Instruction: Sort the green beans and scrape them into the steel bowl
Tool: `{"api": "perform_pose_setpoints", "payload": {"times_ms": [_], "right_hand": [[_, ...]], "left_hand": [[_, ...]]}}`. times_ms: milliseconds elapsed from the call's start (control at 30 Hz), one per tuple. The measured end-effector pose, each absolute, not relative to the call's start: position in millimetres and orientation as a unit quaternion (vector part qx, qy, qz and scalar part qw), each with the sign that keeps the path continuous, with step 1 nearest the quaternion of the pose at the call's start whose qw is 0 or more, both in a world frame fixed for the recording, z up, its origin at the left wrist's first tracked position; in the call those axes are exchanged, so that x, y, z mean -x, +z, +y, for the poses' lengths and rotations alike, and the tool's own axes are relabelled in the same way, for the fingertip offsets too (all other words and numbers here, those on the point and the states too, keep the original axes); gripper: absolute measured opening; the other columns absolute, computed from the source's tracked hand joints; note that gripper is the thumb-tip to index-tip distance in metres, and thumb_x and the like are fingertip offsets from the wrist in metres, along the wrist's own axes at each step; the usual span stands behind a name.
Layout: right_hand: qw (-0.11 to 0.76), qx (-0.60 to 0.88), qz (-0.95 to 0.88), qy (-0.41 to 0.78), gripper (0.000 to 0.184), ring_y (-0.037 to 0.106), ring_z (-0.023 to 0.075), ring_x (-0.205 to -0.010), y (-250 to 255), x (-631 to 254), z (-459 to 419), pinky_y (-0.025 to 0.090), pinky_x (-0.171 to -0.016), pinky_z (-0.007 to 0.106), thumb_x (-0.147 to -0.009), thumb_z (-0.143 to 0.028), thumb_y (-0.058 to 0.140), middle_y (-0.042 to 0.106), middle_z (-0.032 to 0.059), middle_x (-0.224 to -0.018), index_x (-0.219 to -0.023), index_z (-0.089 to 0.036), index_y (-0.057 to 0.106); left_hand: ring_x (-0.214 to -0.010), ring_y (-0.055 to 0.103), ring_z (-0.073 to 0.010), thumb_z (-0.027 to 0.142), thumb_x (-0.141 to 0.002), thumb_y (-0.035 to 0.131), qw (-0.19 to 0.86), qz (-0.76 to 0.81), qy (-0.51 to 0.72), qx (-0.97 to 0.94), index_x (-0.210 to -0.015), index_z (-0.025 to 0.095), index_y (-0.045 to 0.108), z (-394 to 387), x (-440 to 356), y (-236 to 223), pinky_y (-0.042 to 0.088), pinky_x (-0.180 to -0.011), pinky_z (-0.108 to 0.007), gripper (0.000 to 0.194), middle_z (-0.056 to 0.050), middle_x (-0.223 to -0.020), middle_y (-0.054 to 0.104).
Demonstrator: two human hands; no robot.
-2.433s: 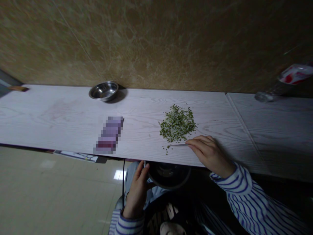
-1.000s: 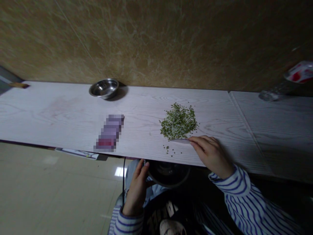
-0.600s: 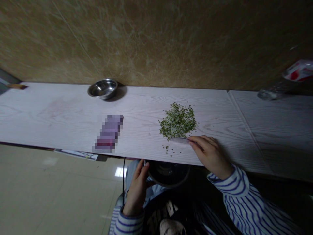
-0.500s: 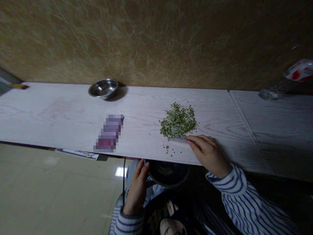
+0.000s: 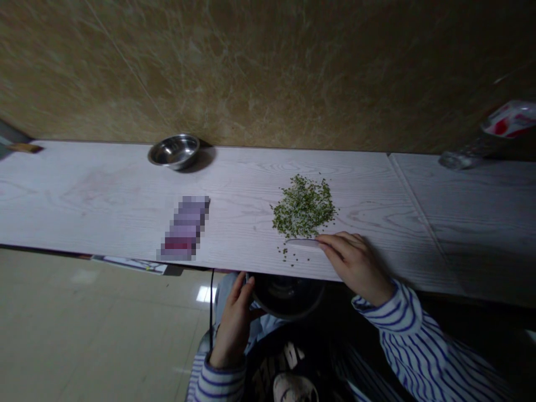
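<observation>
In my right hand (image 5: pixel 358 265) is a thin, pale, flat piece like a card (image 5: pixel 304 243), pinched at its right end. It lies low over the table at the near side of a pile of small green and white grains (image 5: pixel 301 206). A few green grains are scattered between the pile and the table's front edge. My left hand (image 5: pixel 234 318) grips the left rim of a dark bowl (image 5: pixel 288 298), which sits just below the table edge above my lap. The table hides the bowl's far part, and I cannot make out what is inside.
A shiny metal bowl (image 5: pixel 175 152) stands by the wall at the back left. Nearer lies a blurred-out purple flat object (image 5: pixel 184 229). A clear plastic bottle (image 5: pixel 486 137) with a red and white label is at the far right. The white table (image 5: pixel 238 223) backs onto a brown marbled wall.
The card-like piece has drawn slightly back from the pile toward the front edge, and more of its face shows. My left hand and the dark bowl are about where they were.
</observation>
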State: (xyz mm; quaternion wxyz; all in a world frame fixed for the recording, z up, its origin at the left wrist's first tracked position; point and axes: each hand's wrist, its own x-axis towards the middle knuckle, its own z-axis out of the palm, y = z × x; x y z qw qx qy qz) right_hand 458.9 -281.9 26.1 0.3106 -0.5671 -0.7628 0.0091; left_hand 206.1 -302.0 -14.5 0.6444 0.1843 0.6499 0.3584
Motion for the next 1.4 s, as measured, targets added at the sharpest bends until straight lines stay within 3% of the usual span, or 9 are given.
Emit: {"api": "perform_pose_setpoints", "payload": {"times_ms": [500,1400], "right_hand": [[0.352,0.627,-0.694,-0.037,0.012,0.074,0.0215,-0.078,18.8,-470.5,-322.4,0.059,-0.072,0.033,-0.095,-0.02,0.058,0.078,0.0081,-0.089,-0.102,-0.018,0.067],[0.338,0.631,-0.696,-0.062,0.015,0.073,0.0221,-0.077,27.4,-469.8,-314.8,0.058,-0.073,0.036,-0.094,-0.018,0.055,0.078,0.0068,-0.087,-0.1,-0.021,0.069]], "left_hand": [[-0.131,0.054,-0.0324,0.037,-0.088,0.065,0.64,0.655,0.356,-0.186,-0.146,0.026,0.049,-309.3,-203.3,-32.9,0.058,-0.065,-0.028,0.061,-0.012,-0.151,0.051],[-0.129,0.056,-0.0329,0.035,-0.088,0.065,0.645,0.656,0.356,-0.165,-0.146,0.024,0.05,-306.0,-207.4,-27.3,0.059,-0.064,-0.028,0.061,-0.015,-0.151,0.052]]}}
